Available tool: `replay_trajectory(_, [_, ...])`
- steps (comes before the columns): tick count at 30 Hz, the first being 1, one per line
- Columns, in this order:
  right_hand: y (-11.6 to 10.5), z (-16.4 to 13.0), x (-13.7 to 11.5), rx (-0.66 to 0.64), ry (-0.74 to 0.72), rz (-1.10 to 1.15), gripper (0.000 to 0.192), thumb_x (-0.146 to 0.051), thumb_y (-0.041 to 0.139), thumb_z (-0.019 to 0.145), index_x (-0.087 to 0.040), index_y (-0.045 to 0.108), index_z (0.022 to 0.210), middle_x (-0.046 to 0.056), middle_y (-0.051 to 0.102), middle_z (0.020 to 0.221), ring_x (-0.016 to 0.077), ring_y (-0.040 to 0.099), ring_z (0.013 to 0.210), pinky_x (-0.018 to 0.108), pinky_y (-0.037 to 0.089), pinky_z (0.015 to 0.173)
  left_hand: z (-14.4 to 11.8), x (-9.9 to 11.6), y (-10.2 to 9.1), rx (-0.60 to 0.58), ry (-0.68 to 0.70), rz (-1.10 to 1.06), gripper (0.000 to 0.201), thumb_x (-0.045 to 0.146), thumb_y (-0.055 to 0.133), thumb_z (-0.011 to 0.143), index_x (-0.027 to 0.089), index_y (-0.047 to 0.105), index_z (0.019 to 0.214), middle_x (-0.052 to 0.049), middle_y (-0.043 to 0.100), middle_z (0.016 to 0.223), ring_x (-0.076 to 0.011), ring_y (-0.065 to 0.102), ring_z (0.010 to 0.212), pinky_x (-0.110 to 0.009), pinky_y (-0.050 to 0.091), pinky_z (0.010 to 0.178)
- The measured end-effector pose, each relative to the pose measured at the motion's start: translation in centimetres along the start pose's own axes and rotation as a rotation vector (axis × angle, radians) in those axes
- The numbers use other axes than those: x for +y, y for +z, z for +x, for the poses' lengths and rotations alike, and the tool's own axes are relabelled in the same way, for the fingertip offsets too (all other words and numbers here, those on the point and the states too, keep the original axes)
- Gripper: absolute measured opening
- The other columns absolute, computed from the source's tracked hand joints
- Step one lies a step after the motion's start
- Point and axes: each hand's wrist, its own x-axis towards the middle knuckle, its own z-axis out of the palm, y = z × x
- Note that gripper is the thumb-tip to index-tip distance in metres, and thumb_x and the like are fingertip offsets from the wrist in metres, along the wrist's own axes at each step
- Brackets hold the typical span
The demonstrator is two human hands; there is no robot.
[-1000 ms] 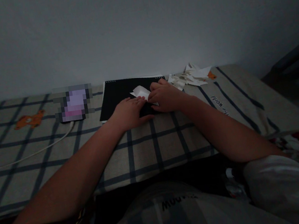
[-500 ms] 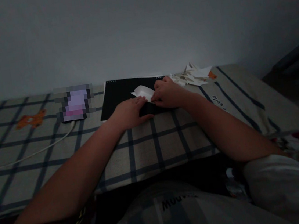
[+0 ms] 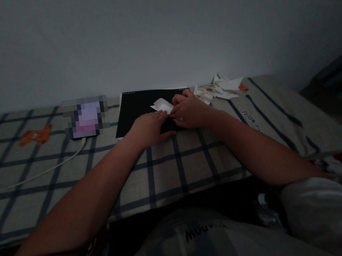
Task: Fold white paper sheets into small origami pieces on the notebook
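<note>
A small white folded paper (image 3: 162,104) lies on a black notebook (image 3: 138,107) set on the checked bed cover against the wall. My left hand (image 3: 148,129) rests flat at the notebook's near edge, its fingertips touching the paper's near corner. My right hand (image 3: 189,110) is closed over the paper's right side, pinching and pressing it down. Part of the paper is hidden under both hands. The scene is dim.
A phone (image 3: 86,117) with a lit, blurred screen lies left of the notebook, its white cable (image 3: 37,175) running off to the left. A heap of white paper scraps (image 3: 219,88) sits right of the notebook. An orange bear print (image 3: 35,136) marks the checked cover (image 3: 179,165).
My right hand has shifted slightly along the paper's right side while pressing it. The left hand has barely moved. The paper's visible shape has changed a little.
</note>
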Motion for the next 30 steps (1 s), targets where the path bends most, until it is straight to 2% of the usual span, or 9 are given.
replay_trajectory(6, [-0.8, 0.0, -0.3, -0.014, 0.076, 0.001, 0.041, -0.032, 0.052, 0.103, -0.017, 0.090, 0.109, 0.017, 0.081, 0.101, 0.0360, 0.050, 0.116, 0.053, 0.026, 0.102, 0.1, -0.2, 0.4, 0.016, -0.005, 0.004, 0.072, 0.063, 0.061, 0.102, 0.019, 0.057, 0.159, -0.015, 0.061, 0.164, -0.0350, 0.060, 0.150, -0.045, 0.048, 0.123])
replay_trajectory(11, [-1.1, -0.1, -0.2, -0.028, 0.110, 0.005, 0.038, -0.033, 0.056, 0.103, -0.018, 0.090, 0.109, 0.017, 0.080, 0.099, 0.0368, 0.052, 0.117, 0.056, 0.026, 0.105, 0.1, 0.0, 0.3, 0.012, 0.004, 0.024, 0.074, 0.063, 0.059, 0.104, 0.012, 0.058, 0.158, -0.019, 0.061, 0.163, -0.0354, 0.061, 0.148, -0.045, 0.049, 0.122])
replay_trajectory(18, [-0.9, -0.2, -0.2, -0.002, 0.072, 0.001, 0.044, -0.037, 0.053, 0.103, -0.014, 0.090, 0.109, 0.019, 0.078, 0.094, 0.0377, 0.050, 0.117, 0.059, 0.026, 0.108, -0.1, -0.1, 0.5, 0.032, -0.008, 0.013, 0.069, 0.062, 0.061, 0.103, 0.021, 0.057, 0.159, -0.012, 0.060, 0.165, -0.0323, 0.059, 0.150, -0.042, 0.047, 0.124])
replay_trajectory(22, [-0.5, -0.3, 0.1, 0.019, 0.047, 0.046, 0.041, -0.034, 0.055, 0.101, -0.016, 0.089, 0.111, 0.017, 0.079, 0.094, 0.0379, 0.052, 0.118, 0.059, 0.025, 0.107, 0.0, -0.5, 0.6, 0.039, 0.010, 0.011, 0.069, 0.060, 0.060, 0.104, 0.019, 0.057, 0.159, -0.013, 0.058, 0.167, -0.0325, 0.059, 0.151, -0.043, 0.047, 0.123])
replay_trajectory(26, [0.1, -0.5, 0.7, 0.101, 0.024, 0.179, 0.039, -0.035, 0.053, 0.101, -0.022, 0.088, 0.115, 0.012, 0.080, 0.103, 0.0339, 0.055, 0.116, 0.056, 0.025, 0.107, 0.1, -1.1, 0.6, 0.057, 0.033, -0.005, 0.066, 0.055, 0.058, 0.105, 0.016, 0.057, 0.159, -0.016, 0.058, 0.167, -0.0342, 0.057, 0.153, -0.047, 0.042, 0.128])
replay_trajectory(30, [0.8, -0.6, 1.9, 0.230, 0.095, 0.282, 0.042, -0.036, 0.045, 0.108, -0.025, 0.085, 0.117, 0.009, 0.079, 0.116, 0.0302, 0.058, 0.115, 0.051, 0.027, 0.107, 0.3, -1.8, 0.6, 0.062, 0.072, -0.045, 0.060, 0.052, 0.052, 0.108, 0.019, 0.059, 0.157, -0.014, 0.058, 0.167, -0.0326, 0.058, 0.151, -0.048, 0.043, 0.127])
